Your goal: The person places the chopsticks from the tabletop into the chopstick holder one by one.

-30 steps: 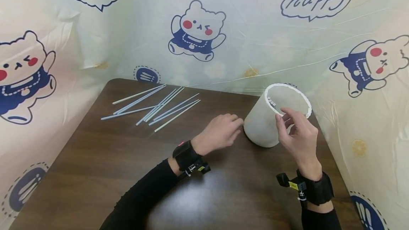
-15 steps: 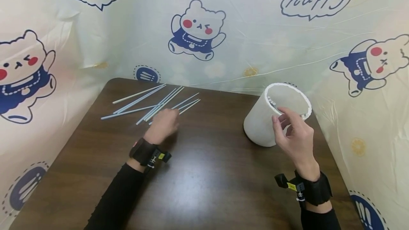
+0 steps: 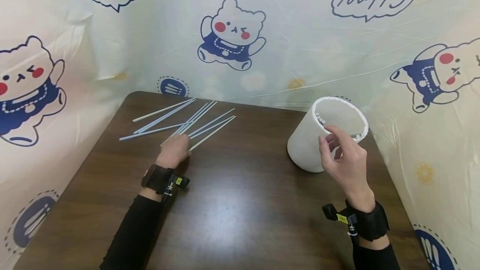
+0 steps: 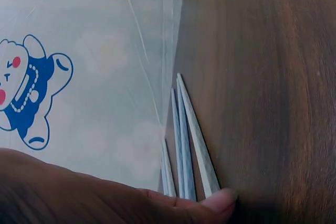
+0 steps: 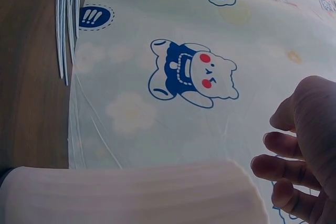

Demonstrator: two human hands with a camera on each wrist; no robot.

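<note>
Blue and pale tapered chopsticks [image 3: 159, 130] lie loosely spread on the brown table's far left. My left hand [image 3: 173, 152] is at the near ends of the right-hand ones and covers them. In the left wrist view, my left thumb touches the end of the outermost pale chopstick [image 4: 195, 124]; the other fingertips are hidden. A tall white cylindrical holder [image 3: 305, 147] stands upright at the right, with small pale ends showing inside its rim. Beside that rim, my right hand [image 3: 346, 161] hovers with fingers loosely bent, thumb apart and nothing between them.
Table [image 3: 232, 203] surface lies between the chopsticks and the holder. A printed curtain [image 3: 285, 45] with cartoon bears hangs close behind the table and along both sides. Each wrist wears a black strap [image 3: 369, 222] with a small camera.
My left hand has moved left from beside the white holder to the chopsticks' near ends. My right hand stays near the rim, having shifted only slightly. The chopsticks show no clear movement.
</note>
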